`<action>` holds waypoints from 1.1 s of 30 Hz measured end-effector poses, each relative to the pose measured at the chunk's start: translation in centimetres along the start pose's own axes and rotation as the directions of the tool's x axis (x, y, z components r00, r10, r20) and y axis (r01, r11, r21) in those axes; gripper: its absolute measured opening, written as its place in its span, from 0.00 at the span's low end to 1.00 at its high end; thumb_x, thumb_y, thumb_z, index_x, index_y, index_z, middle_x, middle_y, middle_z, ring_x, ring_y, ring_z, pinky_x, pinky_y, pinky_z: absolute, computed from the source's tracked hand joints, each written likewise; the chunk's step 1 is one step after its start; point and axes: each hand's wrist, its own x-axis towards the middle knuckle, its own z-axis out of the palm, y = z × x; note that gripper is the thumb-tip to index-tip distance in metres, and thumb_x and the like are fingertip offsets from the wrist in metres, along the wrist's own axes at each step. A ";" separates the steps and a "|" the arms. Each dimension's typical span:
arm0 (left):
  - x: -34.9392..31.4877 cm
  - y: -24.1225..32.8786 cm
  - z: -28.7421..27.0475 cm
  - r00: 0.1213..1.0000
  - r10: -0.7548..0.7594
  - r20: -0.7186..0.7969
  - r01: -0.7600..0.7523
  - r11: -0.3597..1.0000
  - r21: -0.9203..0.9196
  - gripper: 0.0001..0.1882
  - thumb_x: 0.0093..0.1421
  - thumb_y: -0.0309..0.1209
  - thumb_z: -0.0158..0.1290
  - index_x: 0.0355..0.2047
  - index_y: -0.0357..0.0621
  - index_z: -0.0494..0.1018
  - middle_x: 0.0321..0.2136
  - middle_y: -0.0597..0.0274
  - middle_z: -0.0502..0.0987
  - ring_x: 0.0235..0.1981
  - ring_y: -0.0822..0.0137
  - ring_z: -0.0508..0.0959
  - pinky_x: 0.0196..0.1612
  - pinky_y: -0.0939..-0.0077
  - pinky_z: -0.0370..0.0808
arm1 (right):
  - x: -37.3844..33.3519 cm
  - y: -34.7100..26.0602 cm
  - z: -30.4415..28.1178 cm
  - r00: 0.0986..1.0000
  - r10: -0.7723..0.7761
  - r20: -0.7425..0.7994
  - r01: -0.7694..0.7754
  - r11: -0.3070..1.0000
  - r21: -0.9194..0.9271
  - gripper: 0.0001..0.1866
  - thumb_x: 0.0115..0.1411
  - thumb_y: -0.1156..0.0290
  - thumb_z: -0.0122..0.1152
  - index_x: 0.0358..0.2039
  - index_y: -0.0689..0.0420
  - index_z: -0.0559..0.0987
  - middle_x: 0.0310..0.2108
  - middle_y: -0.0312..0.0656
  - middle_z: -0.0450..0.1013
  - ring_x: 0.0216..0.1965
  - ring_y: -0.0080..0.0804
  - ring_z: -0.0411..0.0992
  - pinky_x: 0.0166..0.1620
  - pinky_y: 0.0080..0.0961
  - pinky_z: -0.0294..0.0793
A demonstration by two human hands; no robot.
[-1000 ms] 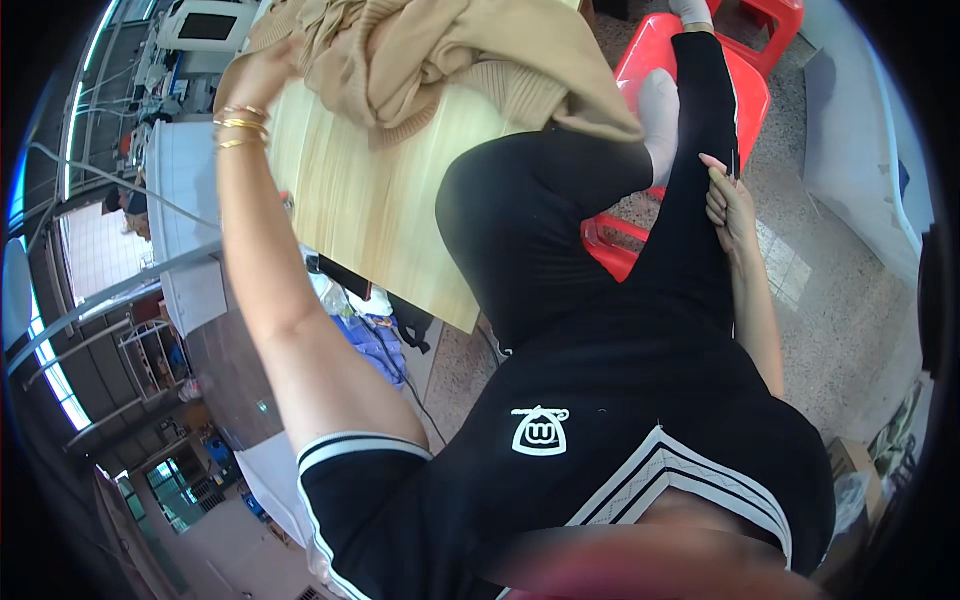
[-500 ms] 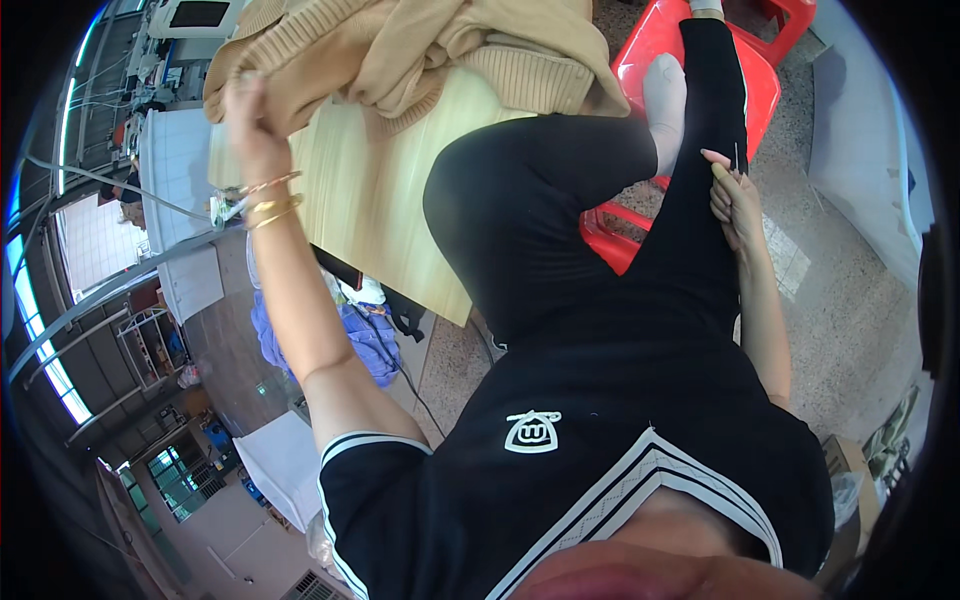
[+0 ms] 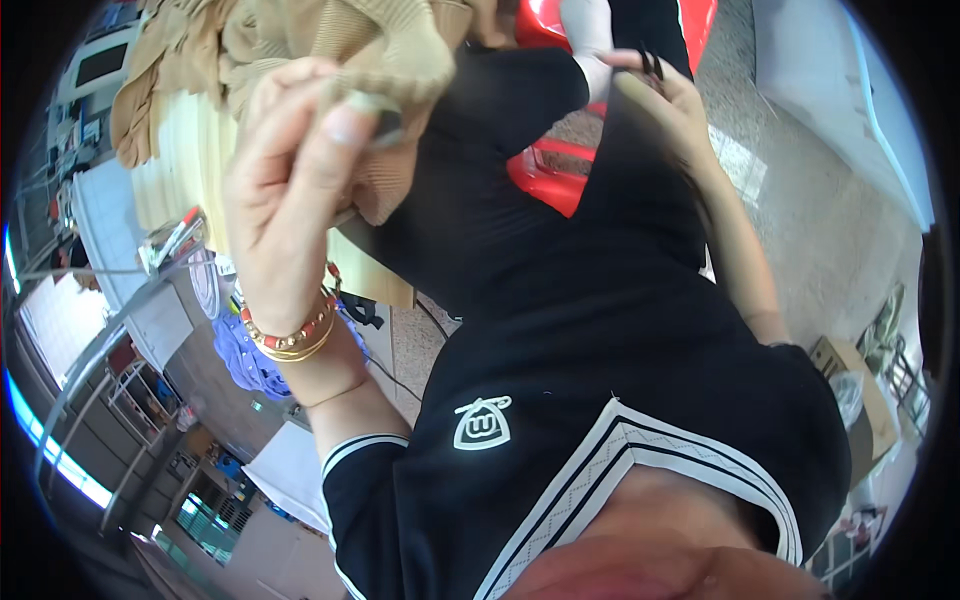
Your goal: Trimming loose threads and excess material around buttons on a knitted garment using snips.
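Note:
My left hand (image 3: 285, 190), raised close to view with bracelets at its wrist, is closed in a pinch on the tan ribbed knit garment (image 3: 405, 60). Beside the thumb is a small dark round spot (image 3: 386, 127), possibly a button; blur hides its kind. The garment hangs from the fingers and spreads back over the table and against my raised knee. My right hand (image 3: 675, 115) is at the right, over my black trouser leg (image 3: 640, 180), its fingers bent around a small dark pointed thing (image 3: 652, 66) too blurred to name.
The pale wooden table (image 3: 185, 150) stands at the left, with a purple cloth (image 3: 245, 360) below it. A red plastic stool (image 3: 548, 180) is under my foot. White sheeting (image 3: 810, 110) hangs at the far right, and a cardboard box (image 3: 865, 415) stands at lower right.
My left hand has come up and nearer, bringing part of the tan garment with it toward me. The view has shifted, and my right hand appears farther left and higher.

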 end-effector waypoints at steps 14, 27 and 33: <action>-3.2 0.9 -0.6 0.988 -0.147 -0.036 0.145 0.988 -0.043 0.24 0.66 0.23 0.43 0.62 0.31 0.59 0.42 0.54 0.77 0.26 0.79 0.73 0.30 0.89 0.67 | 2.0 -9.4 10.2 0.766 -0.141 0.627 -0.018 0.970 0.241 0.08 0.63 0.71 0.62 0.38 0.62 0.78 0.30 0.28 0.72 0.31 0.11 0.65 0.33 0.11 0.64; -3.9 -0.8 -0.3 0.966 0.040 -0.256 0.066 0.918 0.390 0.14 0.49 0.23 0.65 0.38 0.39 0.81 0.36 0.58 0.77 0.31 0.72 0.73 0.34 0.82 0.69 | 3.8 -8.4 12.5 0.740 -0.086 0.667 -0.148 0.947 0.287 0.18 0.68 0.71 0.53 0.55 0.66 0.71 0.46 0.38 0.76 0.46 0.18 0.71 0.50 0.18 0.70; -3.4 -0.5 0.8 0.964 0.137 -0.227 -0.016 0.885 0.464 0.23 0.45 0.28 0.69 0.43 0.38 0.79 0.41 0.56 0.78 0.44 0.65 0.76 0.46 0.73 0.70 | 4.0 -8.2 12.8 0.741 -0.046 0.670 -0.225 0.923 0.313 0.19 0.68 0.71 0.52 0.56 0.66 0.70 0.46 0.38 0.76 0.47 0.20 0.72 0.51 0.18 0.70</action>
